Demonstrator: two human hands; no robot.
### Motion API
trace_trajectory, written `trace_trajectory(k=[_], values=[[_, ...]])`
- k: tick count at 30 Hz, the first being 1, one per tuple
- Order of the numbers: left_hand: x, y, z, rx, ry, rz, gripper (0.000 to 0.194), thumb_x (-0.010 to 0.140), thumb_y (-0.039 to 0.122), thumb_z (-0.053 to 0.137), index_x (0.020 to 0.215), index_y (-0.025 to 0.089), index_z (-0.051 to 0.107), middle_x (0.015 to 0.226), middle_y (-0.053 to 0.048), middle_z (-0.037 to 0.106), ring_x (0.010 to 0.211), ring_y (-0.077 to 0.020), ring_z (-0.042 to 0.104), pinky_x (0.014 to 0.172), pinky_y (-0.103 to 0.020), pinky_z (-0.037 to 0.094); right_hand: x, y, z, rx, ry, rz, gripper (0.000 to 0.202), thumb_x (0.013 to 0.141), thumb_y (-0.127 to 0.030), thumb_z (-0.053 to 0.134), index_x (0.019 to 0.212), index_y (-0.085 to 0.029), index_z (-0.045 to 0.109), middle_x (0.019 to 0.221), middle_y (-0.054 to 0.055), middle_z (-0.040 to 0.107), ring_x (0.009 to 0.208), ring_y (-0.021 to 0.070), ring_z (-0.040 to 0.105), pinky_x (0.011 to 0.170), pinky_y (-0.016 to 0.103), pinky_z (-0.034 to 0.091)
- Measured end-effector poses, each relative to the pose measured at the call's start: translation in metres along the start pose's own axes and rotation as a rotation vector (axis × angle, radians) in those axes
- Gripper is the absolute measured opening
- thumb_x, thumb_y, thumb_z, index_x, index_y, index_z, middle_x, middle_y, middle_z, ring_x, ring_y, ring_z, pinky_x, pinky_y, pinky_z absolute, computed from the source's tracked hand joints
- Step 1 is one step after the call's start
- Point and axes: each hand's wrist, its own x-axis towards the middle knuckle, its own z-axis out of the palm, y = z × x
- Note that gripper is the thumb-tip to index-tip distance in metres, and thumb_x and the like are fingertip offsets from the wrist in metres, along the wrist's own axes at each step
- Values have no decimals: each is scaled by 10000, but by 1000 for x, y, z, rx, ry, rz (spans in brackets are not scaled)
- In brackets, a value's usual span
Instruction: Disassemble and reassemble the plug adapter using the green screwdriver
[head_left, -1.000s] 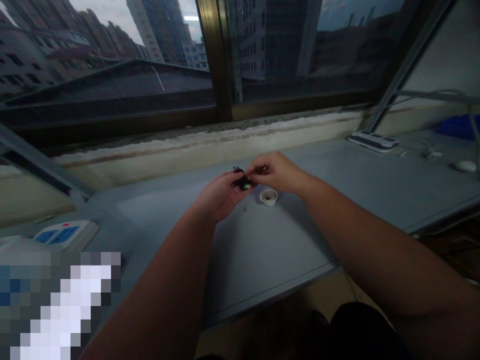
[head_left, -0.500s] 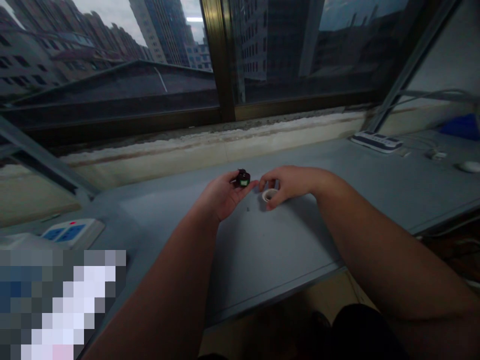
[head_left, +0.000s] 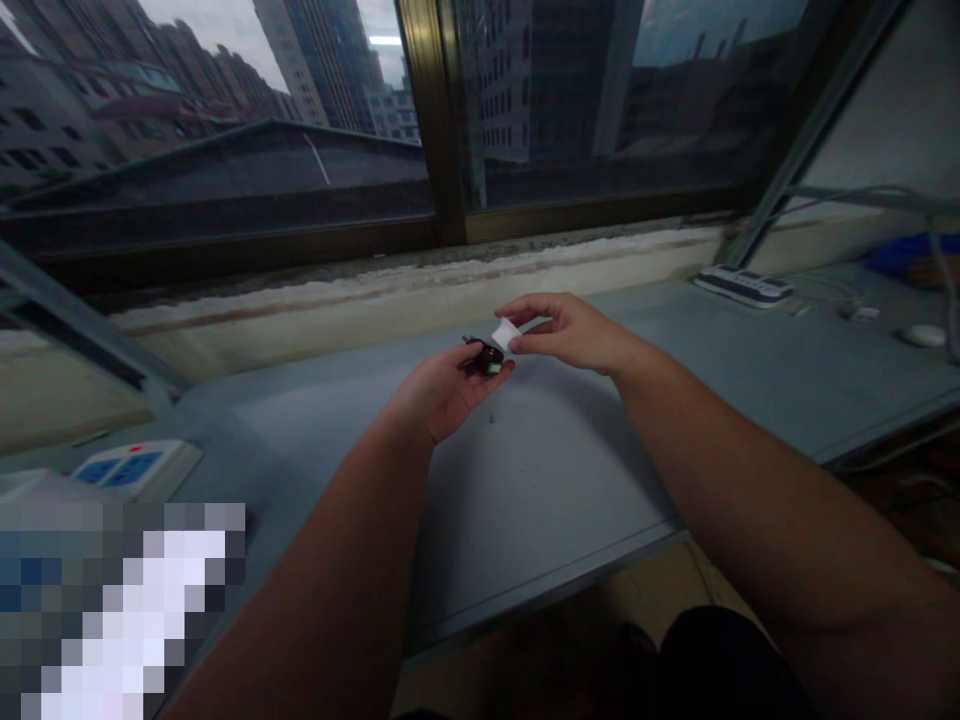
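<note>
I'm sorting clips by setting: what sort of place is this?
Likely an indoor workbench area, perhaps a small workshop: a grey table stands beneath a wide window, with a power strip lying on it.

The plug [head_left: 487,354] I hold is black with a pale green patch, and the cap [head_left: 507,335] I hold is white. My worktop [head_left: 540,490] is blue-grey; the power strip [head_left: 144,468] on my left is white with blue panels and a red spot.
</note>
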Motion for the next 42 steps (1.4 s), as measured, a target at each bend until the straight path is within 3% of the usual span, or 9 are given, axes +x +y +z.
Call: trace_trajectory(k=[11,15,23,29,42], values=[[0,0,1,11,7,-17,160,933,16,520,1009,62,654,885,-116,703,832,-168,690,952,-346,617,0,4,3,44,-27,-8,405,733,-239,801,1122,-220,691,1171,68,718,1044,213,696,881,361,603],[1,0,0,31,-1,-21,167,938,26,523,1035,54,656,974,-148,718,882,-182,702,940,-334,619,-1,2,5,79,-57,-25,387,723,-194,787,1089,-225,662,1091,47,708,1013,203,695,872,346,597],[-3,2,3,59,-6,-37,178,962,55,520,1033,50,683,977,-152,719,878,-173,702,899,-287,618,-3,-1,6,-14,-66,-94,379,765,-195,761,1131,-218,665,1174,63,709,1011,198,683,739,267,553],[-4,2,1,44,-13,-35,187,966,68,528,1075,56,680,1014,-153,719,910,-174,702,923,-296,616,-4,-3,6,-33,-76,-82,369,759,-217,766,1105,-221,638,1142,35,697,829,151,674,715,273,532],[-2,2,1,49,-24,-16,178,996,91,510,996,68,686,953,-128,712,831,-158,683,817,-262,611,-6,-6,7,-136,-61,-137,328,775,-188,743,1094,-225,678,1082,32,719,878,178,674,724,284,524]])
